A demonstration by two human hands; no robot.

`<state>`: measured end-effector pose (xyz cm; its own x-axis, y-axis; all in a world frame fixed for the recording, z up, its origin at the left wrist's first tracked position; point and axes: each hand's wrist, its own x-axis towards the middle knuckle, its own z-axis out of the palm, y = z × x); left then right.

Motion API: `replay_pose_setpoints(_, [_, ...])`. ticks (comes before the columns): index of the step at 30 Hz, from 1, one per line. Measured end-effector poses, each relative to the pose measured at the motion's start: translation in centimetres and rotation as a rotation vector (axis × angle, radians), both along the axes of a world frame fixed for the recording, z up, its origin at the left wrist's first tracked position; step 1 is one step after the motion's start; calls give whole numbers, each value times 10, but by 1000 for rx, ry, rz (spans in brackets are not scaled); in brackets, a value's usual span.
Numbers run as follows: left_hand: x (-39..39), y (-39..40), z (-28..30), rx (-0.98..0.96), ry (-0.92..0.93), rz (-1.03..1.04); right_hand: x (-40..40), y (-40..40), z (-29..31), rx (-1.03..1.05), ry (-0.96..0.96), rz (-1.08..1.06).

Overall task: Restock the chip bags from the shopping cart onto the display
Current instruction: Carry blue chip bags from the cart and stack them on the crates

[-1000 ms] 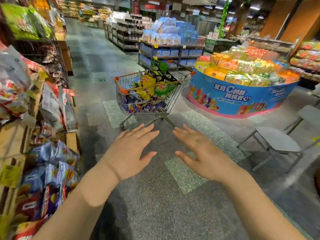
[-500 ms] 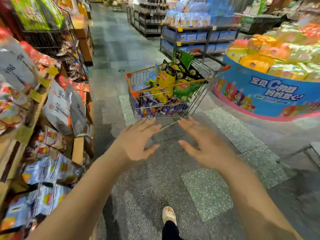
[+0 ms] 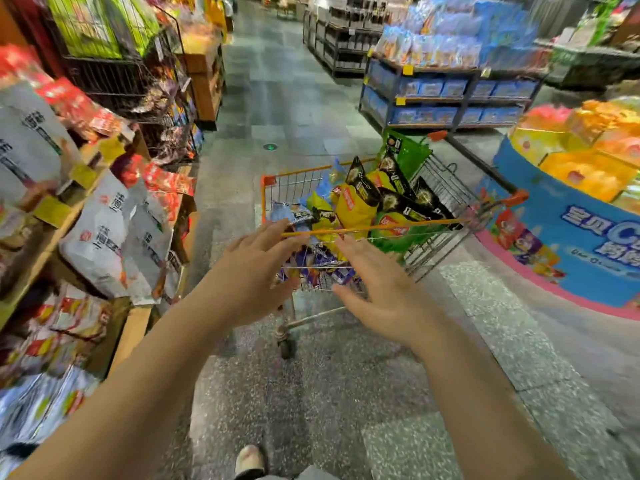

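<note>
A speckled grey floor [image 3: 346,393] runs down a shop aisle between stocked shelves. Both hands reach forward with fingers spread and straight, holding nothing: the left hand [image 3: 254,271] and the right hand [image 3: 384,292] sit side by side, a gap between them. Just beyond their fingertips stands the cart [image 3: 446,195], a wire basket with an orange rim; the left fingertips overlap the near rim in view, though contact cannot be told through the blur. Inside, the chip bags [image 3: 356,206] are heaped above the rim: yellow, green and black ones upright on top, blue and purple packs lower down. Left of the left hand, the display [image 3: 104,237] holds white and red bags in tilted tiers. Right of the cart curves a blue stand [image 3: 571,244] piled with orange packs.
</note>
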<state>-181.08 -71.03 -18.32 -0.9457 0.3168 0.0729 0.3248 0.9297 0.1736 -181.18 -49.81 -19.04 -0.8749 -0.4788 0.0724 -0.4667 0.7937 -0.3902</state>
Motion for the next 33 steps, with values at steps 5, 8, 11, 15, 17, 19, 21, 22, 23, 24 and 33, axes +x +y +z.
replay_pose_setpoints(5, [-98,-21,-16,-28,-3,24,-107,-26,-15,12,-8,0])
replay_pose_setpoints(8, [-170,-37,-27,-48,-11,2,-169,-41,-24,12,16,-21])
replay_pose_setpoints(11, [-246,-51,-27,-69,19,-47,-232,-55,-27,-3,8,-72])
replay_pose_setpoints(15, [-334,-58,-29,-71,25,-153,-302,-66,-28,-41,6,-159])
replay_pose_setpoints(17, [-373,-56,-36,-83,38,-186,-331,-70,-31,-63,-37,-198])
replay_pose_setpoints(19, [-408,-51,-46,-61,52,-221,-358,-71,-37,-101,-107,-229])
replay_pose_setpoints(21, [-442,-44,-60,-37,46,-254,-387,-72,-49,-118,-136,-247])
replay_pose_setpoints(22, [-459,-39,-67,-31,38,-268,-403,-71,-56,-125,-134,-255])
replay_pose_setpoints(23, [-477,-35,-75,-42,19,-277,-419,-70,-63,-137,-137,-267])
replay_pose_setpoints(24, [-495,-31,-82,-44,-1,-278,-436,-69,-70,-149,-150,-280])
replay_pose_setpoints(33, [-624,-25,-158,-51,89,-305,-554,-74,-136,-228,-217,-395])
